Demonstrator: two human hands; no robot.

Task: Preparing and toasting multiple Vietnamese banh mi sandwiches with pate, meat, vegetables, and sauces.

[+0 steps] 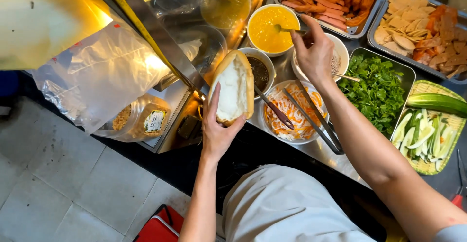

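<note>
My left hand holds a split-open bread roll upright over the counter edge, its white crumb facing me. My right hand pinches the handle of a spoon that dips into a white bowl of yellow sauce. A bowl of dark sauce sits just right of the roll. Below my right wrist is a bowl of shredded pickled carrot and radish with metal tongs resting across it.
A tray of green herbs, a basket of cucumber sticks, trays of sausages and sliced cold cuts fill the steel counter. A clear plastic bag and a lidded jar hang left. A red stool stands below.
</note>
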